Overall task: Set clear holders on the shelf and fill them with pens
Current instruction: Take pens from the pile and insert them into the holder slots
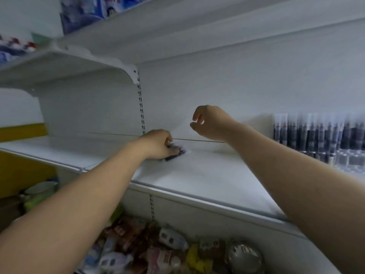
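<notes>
The left hand [158, 144] curls its fingers round a blurred bundle of dark slim pens [176, 152] on the smooth white metal shelf [207, 175]. The right hand [210, 123] hovers nearby, fingers loosely curled, holding nothing.

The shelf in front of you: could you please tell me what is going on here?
A person is stocking the white shelf. The left hand grips a blurred bundle of dark pens, resting on the shelf near its back. The right hand hovers above, loosely curled, holding nothing. At the far right stand clear holders filled with dark pens.
</notes>
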`<state>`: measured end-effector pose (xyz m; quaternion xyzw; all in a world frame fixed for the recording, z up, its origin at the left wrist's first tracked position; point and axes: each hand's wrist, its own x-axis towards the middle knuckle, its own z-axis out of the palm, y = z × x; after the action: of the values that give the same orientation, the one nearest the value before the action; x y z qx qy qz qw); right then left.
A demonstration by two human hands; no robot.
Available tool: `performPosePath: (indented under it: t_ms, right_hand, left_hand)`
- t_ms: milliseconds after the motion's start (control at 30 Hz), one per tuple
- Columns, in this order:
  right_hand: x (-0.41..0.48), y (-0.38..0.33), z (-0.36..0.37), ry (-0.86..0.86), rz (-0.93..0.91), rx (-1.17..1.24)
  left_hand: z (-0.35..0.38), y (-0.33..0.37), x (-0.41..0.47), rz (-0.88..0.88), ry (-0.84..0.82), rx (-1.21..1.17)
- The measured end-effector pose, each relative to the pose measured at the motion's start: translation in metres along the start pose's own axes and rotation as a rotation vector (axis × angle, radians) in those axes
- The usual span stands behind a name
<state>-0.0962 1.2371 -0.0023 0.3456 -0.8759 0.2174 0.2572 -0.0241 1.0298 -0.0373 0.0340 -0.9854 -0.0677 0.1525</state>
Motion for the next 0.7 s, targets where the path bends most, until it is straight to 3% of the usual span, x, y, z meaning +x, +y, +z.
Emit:
performPosePath:
  t_ms: [700]
  right_hand:
    - [-0.019, 0.021, 0.028, -0.071, 0.009, -0.048]
  left_hand:
    - [0.018, 0.032, 0.007, -0.073, -0.190, 0.321]
